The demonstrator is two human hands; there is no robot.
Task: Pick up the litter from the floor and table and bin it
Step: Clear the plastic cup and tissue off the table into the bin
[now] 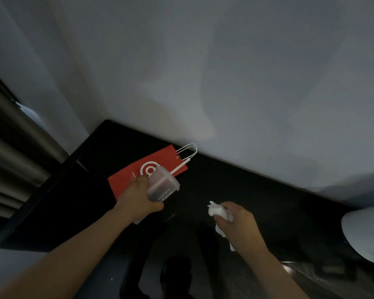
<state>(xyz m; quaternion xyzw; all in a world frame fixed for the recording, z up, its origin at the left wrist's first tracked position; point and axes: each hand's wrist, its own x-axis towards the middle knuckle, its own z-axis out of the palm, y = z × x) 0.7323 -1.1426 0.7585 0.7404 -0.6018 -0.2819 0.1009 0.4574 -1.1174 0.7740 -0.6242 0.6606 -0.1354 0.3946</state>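
The left hand (138, 197) is gripping a clear plastic cup (162, 184), hanging over the near end of the red paper bag (158, 157). The bag is lying flat on the dark surface (257, 186), its long axis running away rightward and its handles (189, 151) pointing toward the wall. The right hand (238, 219) is clutching crumpled tissue (219, 212), farther from the bag. No bin is showing.

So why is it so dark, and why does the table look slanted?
Head view: the light is dim, so the black table swallows detail and only the red bag, cup and tissue stand out; the wide lens likely slants its edges.
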